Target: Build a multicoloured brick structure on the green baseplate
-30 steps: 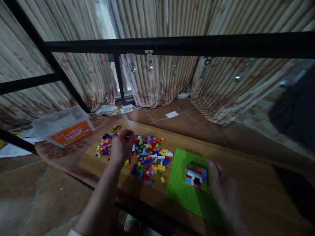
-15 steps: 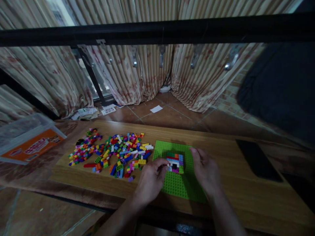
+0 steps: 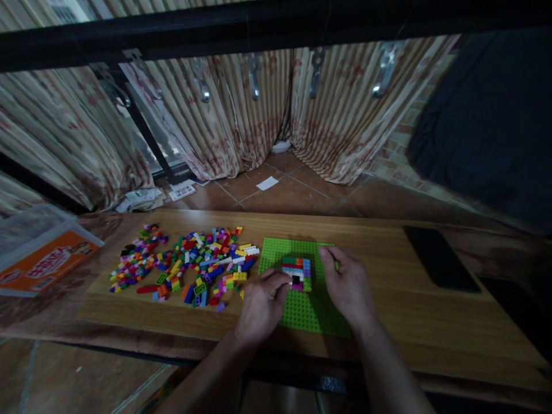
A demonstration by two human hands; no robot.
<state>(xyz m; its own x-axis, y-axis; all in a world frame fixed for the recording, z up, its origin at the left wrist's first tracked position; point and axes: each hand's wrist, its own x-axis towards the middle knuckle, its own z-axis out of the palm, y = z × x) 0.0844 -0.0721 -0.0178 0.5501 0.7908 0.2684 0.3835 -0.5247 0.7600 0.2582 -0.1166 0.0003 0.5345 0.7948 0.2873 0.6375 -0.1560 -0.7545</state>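
Square multicoloured plastic-brick build (image 3: pixel 297 269), blue right side, black patch low, on green studded baseplate (image 3: pixel 299 313), lower centre; left hand (image 3: pixel 262 305), right hand (image 3: pixel 350 286) flanking, can't tell either grip.

I cannot read any words from here: the white lettering on the bright orange rectangular label (image 3: pixel 48 265) of the clear plastic box (image 3: pixel 32 223) blurs, and the white paper sheet (image 3: pixel 181 191) shows a black square code pattern

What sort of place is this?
Probably a room in a home, though not certain: long patterned curtains, a tiled floor, and loose toy bricks spread on a wooden tabletop.
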